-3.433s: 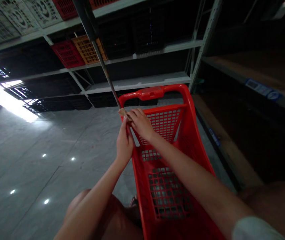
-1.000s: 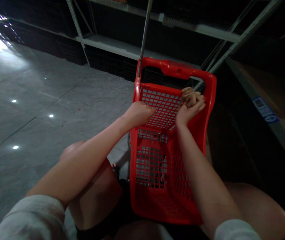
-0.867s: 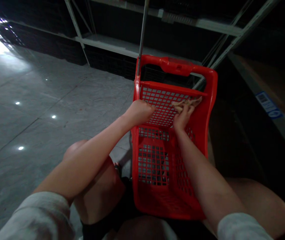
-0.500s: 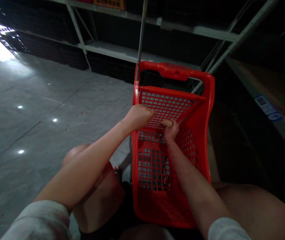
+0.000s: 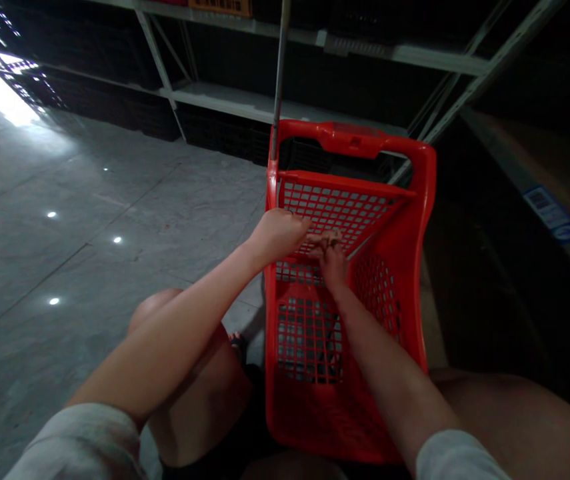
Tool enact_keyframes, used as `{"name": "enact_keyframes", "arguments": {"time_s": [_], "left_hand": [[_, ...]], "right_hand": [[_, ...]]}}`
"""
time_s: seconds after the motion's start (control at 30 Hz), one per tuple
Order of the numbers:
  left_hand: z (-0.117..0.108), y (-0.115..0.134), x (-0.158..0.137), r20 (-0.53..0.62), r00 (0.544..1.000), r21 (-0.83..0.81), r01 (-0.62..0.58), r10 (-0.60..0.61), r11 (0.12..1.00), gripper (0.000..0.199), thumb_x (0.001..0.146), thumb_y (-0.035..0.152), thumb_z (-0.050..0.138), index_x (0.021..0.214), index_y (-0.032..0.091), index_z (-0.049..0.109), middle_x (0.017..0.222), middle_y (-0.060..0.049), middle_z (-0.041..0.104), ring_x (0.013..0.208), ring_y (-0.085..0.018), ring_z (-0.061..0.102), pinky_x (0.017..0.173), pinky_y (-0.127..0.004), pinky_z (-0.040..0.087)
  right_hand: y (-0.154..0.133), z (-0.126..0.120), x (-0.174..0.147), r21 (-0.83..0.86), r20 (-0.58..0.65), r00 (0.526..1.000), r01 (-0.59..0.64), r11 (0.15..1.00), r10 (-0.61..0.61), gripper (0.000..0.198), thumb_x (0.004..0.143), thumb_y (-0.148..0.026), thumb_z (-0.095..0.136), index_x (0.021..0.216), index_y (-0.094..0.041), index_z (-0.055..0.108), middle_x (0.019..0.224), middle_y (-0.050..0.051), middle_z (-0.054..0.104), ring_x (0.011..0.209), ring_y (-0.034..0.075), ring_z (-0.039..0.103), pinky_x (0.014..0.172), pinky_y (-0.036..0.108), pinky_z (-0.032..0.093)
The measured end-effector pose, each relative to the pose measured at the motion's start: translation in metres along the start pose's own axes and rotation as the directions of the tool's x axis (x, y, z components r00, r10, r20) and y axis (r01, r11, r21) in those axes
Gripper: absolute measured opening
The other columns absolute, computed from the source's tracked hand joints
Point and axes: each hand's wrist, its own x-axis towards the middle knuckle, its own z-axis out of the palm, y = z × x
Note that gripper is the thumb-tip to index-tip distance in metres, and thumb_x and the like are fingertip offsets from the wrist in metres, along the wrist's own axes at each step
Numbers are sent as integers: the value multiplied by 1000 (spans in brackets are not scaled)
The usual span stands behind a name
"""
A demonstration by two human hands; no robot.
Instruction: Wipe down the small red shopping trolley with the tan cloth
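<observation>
A red plastic shopping basket [image 5: 309, 417] with lattice walls and a tall frame stands between my legs, its inside facing me. My left hand [image 5: 283, 232] is closed in a fist over the basket's left side, in front of the lattice back panel [image 5: 345, 203]. Whatever it grips, if anything, is hidden. Just to the right and slightly lower, my right hand [image 5: 333, 261] has its fingers bent and pressed together inside the basket, reaching close to my left thumb. Dim light and blur obscure what lies in those fingers.
A thin metal pole [image 5: 281, 73] rises at the basket's back left corner. Behind stands metal shelving [image 5: 225, 100] with dark crates [image 5: 129, 110]. On the right runs a dark ledge with a blue-and-white label [image 5: 553, 212]. Grey tiled floor [image 5: 65, 347] lies to the left.
My right hand has shifted slightly left toward my left hand, and its fingers have changed position. My left hand stays closed in nearly the same place. The view has turned slightly.
</observation>
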Motion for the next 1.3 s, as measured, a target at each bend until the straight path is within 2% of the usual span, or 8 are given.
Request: {"name": "enact_keyframes", "arguments": {"time_s": [0.13,0.23,0.43,0.67,0.8,0.97,1.1,1.3], "left_hand": [[2,-1,1,-2,1000,8,-5,5,1000,23,94,18,52,97,16,74,89,-11,79,81,-25,75,69,-33,52],[3,-1,1,-7,1000,2,-10,10,1000,25,95,19,50,97,16,75,88,-11,79,80,-25,75,68,-33,51],[-1,1,0,-7,1000,-5,-14,14,1000,25,97,20,49,97,16,73,88,-10,79,80,-23,74,69,-33,51],[-2,1,1,0,1000,-56,8,-8,998,28,100,23,48,109,16,73,94,-9,79,83,-23,75,74,-34,52],[1,-1,0,-15,1000,-89,-1,0,996,25,98,23,50,107,17,73,95,-9,79,84,-22,73,75,-33,52],[-1,-8,-3,-173,983,-140,33,-57,990,24,96,18,49,104,16,72,97,-10,77,92,-22,70,86,-35,51],[-8,-20,-7,-298,933,-196,147,-202,969,29,96,17,44,109,17,70,101,-9,76,96,-22,68,90,-36,49],[-9,-36,-12,-395,837,-307,268,-378,913,33,96,14,40,111,21,69,101,-5,75,97,-19,67,91,-33,50]], "right_hand": [[8,22,-31,-19,140,986,-83,996,85,37,86,-13,46,110,-16,75,107,16,73,104,27,67,94,39,54],[-17,4,-5,122,-132,990,-25,992,41,44,83,-12,44,120,-15,68,119,14,69,117,26,61,106,41,48],[-78,-60,89,174,-624,772,283,943,-117,48,87,-14,40,130,-23,60,130,11,58,131,28,48,115,53,36],[-35,-13,31,-16,-24,956,292,956,-292,44,84,-11,51,125,-17,66,118,16,69,111,29,60,102,44,47],[-15,18,-9,-45,343,902,294,955,-261,29,87,-13,53,107,-18,72,104,13,74,98,26,65,90,36,52],[-59,-14,31,117,-112,946,318,941,-306,37,88,-13,47,120,-19,66,115,12,66,112,26,58,100,40,50],[-109,-56,81,218,-543,793,451,866,-277,41,90,-15,46,127,-23,62,126,11,55,125,25,53,109,45,44],[-113,-27,78,57,-250,860,471,880,-444,38,102,-23,40,134,-23,61,145,12,53,128,28,51,113,50,40]]}}
